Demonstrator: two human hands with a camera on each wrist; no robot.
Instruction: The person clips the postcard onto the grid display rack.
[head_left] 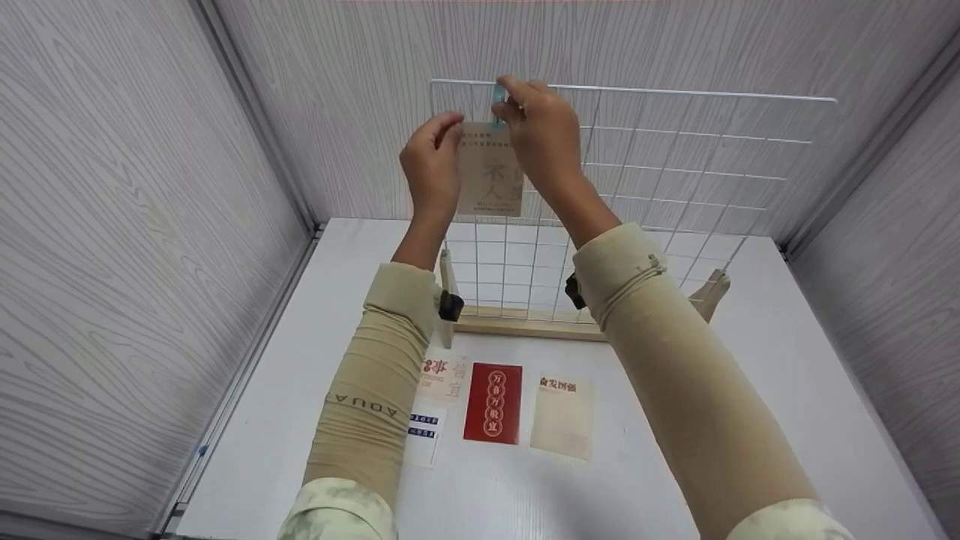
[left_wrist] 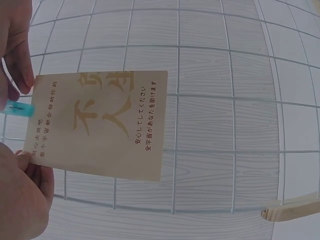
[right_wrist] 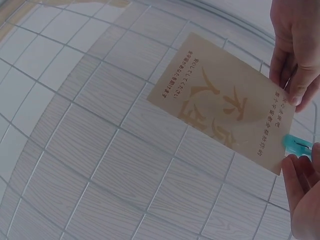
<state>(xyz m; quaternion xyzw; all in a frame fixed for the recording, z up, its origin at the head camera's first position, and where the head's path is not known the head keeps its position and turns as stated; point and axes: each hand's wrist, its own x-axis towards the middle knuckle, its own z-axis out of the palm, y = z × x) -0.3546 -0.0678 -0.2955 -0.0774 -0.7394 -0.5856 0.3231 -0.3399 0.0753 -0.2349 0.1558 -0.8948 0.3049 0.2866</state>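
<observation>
A beige card (head_left: 491,184) printed with Chinese and Japanese text hangs in front of the white wire grid, near its upper left. My left hand (head_left: 435,161) pinches the card's upper left corner between thumb and fingers, as the right wrist view also shows. A small teal clip (right_wrist: 297,145) sits at the card's top edge. My right hand (head_left: 547,131) pinches this clip near the grid's top bar. In the left wrist view the card (left_wrist: 100,125) appears turned sideways, with both hands at its top edge. The clip's inner grip on the bar is partly hidden by fingers.
The wire grid (head_left: 675,157) stands upright on a wooden base (head_left: 532,328) on a white table (head_left: 255,375). Nearer lie a red card (head_left: 493,403), a cream card (head_left: 562,416) and pale printed cards (head_left: 424,439) partly behind the left sleeve. Wood-patterned walls surround the table.
</observation>
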